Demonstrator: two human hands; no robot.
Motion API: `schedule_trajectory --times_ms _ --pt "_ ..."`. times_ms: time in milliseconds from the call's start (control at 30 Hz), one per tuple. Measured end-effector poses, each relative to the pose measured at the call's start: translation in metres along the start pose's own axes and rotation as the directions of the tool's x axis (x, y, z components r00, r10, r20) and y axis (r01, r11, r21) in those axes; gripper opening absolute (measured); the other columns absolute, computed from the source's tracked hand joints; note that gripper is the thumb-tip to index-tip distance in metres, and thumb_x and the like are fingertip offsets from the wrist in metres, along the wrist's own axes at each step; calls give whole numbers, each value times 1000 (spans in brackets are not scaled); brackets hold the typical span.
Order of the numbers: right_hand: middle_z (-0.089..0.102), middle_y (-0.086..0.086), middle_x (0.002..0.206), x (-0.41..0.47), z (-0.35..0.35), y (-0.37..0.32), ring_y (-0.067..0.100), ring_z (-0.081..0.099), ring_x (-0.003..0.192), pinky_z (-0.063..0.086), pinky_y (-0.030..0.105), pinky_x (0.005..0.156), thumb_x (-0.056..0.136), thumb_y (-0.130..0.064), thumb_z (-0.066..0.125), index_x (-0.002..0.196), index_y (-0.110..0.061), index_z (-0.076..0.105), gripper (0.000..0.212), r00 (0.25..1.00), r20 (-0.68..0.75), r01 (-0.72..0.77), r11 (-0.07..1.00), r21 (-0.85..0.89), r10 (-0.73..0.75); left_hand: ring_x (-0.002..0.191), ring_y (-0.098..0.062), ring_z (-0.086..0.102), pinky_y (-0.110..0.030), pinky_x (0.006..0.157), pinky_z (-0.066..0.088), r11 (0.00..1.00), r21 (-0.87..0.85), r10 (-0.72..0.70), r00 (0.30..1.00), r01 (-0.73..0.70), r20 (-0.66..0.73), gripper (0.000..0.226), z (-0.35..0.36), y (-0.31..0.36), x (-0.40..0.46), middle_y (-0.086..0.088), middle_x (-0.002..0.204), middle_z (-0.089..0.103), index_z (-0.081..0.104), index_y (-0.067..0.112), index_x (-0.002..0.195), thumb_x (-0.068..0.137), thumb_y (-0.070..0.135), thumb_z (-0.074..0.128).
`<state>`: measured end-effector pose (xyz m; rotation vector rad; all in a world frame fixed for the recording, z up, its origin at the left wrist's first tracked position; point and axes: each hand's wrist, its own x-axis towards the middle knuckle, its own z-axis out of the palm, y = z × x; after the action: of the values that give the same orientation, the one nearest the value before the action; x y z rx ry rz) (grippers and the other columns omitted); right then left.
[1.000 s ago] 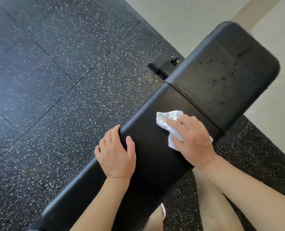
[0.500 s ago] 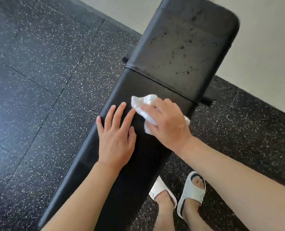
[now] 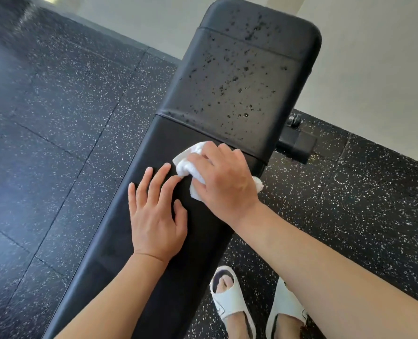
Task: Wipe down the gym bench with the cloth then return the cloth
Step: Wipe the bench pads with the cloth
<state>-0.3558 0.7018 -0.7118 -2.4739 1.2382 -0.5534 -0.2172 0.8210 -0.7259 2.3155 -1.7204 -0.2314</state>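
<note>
A long black padded gym bench [image 3: 139, 253] runs from the lower left to the top of the view. Its far pad [image 3: 239, 77] is speckled with dark droplets. A crumpled white cloth [image 3: 188, 165] lies on the near pad just below the seam between the pads. My right hand [image 3: 225, 182] presses down on the cloth and grips it. My left hand [image 3: 154, 214] rests flat on the pad beside it, fingers spread, fingertips almost touching the cloth.
Black rubber floor tiles with white flecks [image 3: 56, 118] surround the bench. A black frame foot with a small wheel [image 3: 296, 140] sticks out on the right. My feet in white sandals [image 3: 232, 302] stand right of the bench. A pale wall [image 3: 374, 69] lies beyond.
The view swung so the bench now runs more upright. My left hand moved from gripping the pad's left edge to lying flat by the cloth. My right hand stayed on the cloth by the seam.
</note>
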Motion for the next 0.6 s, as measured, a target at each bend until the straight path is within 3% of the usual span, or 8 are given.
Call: schedule_trajectory --times_ms 300,467,600 --pt "62 1 109 -30 -3 12 25 53 82 44 44 68 87 -19 63 120 -20 71 34 1000 -20 0 987 158 4 158 -27 26 -59 128 15 999 32 -6 1000 6 15 51 2 0 -1 10 165 37 50 30 142 92 28 43" --pt "64 7 101 -22 4 20 31 59 81 51 49 70 78 0 71 108 -9 74 32 993 -118 45 972 231 -18 157 -25 27 -59 127 17 999 33 8 1000 -8 -10 51 6 -3 -1 12 164 38 51 33 142 92 30 44" --pt "64 10 97 -3 10 9 35 60 82 52 50 70 77 2 71 102 -8 74 27 977 -193 -57 983 177 91 156 -24 28 -60 126 21 1000 4 20 999 -20 -35 50 6 -2 -2 13 162 39 51 34 141 91 29 44"
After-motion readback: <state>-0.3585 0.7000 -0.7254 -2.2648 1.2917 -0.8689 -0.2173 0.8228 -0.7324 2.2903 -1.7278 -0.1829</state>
